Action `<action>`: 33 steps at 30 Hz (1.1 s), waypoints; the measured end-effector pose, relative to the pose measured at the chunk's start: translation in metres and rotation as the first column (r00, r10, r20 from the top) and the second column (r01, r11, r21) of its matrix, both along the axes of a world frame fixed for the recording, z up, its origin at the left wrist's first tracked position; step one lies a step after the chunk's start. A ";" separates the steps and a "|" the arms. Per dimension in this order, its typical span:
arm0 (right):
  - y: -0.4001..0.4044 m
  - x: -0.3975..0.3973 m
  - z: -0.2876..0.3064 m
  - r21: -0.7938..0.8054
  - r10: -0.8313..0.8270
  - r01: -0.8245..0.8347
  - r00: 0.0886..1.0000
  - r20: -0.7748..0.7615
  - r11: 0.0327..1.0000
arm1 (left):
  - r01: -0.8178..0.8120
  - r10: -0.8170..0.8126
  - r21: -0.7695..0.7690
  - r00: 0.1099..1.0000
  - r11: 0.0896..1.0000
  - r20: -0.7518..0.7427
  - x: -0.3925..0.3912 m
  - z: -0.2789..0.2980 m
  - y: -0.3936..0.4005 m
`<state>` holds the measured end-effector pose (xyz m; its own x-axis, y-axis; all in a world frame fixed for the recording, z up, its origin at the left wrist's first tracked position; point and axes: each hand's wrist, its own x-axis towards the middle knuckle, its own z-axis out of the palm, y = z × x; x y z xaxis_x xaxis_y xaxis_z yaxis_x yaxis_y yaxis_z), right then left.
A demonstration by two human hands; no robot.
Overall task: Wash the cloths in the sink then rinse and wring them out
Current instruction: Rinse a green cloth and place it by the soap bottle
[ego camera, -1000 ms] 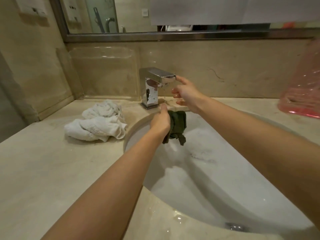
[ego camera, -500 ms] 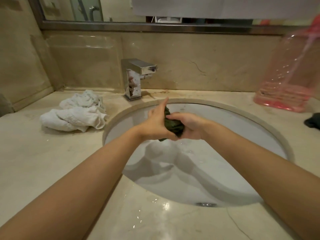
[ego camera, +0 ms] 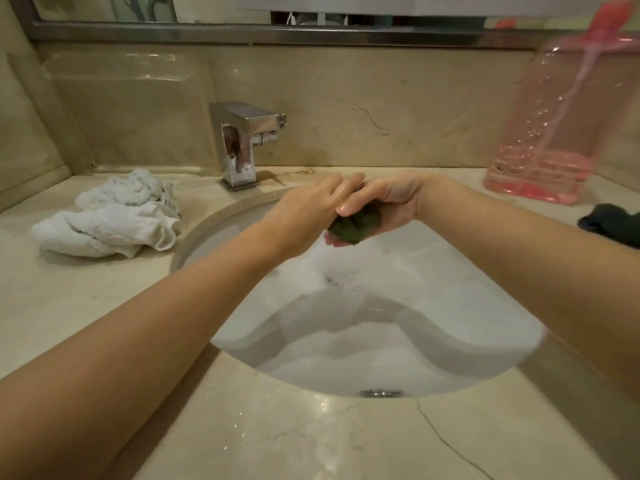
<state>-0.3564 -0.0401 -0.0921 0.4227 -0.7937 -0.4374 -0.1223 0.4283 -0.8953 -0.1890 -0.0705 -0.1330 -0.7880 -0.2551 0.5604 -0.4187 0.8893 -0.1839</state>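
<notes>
A small dark green cloth [ego camera: 349,228] is balled up between both hands above the back of the white sink [ego camera: 398,341]. My left hand [ego camera: 308,216] presses on it from the left and my right hand [ego camera: 384,202] cups it from the right; most of the cloth is hidden by the fingers. A crumpled white cloth [ego camera: 110,216] lies on the counter left of the basin. A dark cloth [ego camera: 613,226] lies on the counter at the right edge.
A chrome faucet [ego camera: 242,143] stands behind the basin with no water running. A large pink transparent bottle [ego camera: 561,123] stands at the back right. The marble counter [ego camera: 311,438] surrounds the sink; a mirror runs along the wall above.
My right hand left the faucet and joined my left on the green cloth. The cloth hung loose from my left hand before; now it is squeezed into a ball between both hands.
</notes>
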 end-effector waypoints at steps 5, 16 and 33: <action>-0.006 -0.013 0.026 -0.115 -0.104 0.056 0.875 -0.473 0.992 | -0.025 0.032 -0.046 0.989 0.999 0.142 -0.037 0.031 -0.012; -0.058 -0.015 0.005 -0.726 -0.713 -0.242 0.155 -0.684 0.643 | -0.560 0.512 0.027 0.774 0.828 0.373 -0.091 0.063 -0.043; -0.068 -0.047 -0.015 -0.635 -0.779 -0.762 0.317 -0.540 0.130 | -0.404 0.014 0.881 0.910 0.248 0.413 -0.088 0.054 -0.083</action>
<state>-0.4037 -0.1084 -0.1067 0.4916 -0.7007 0.5171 -0.8708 -0.3979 0.2886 -0.2767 -0.1534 -0.0788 -0.6652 -0.6169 -0.4207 -0.7235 0.3930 0.5676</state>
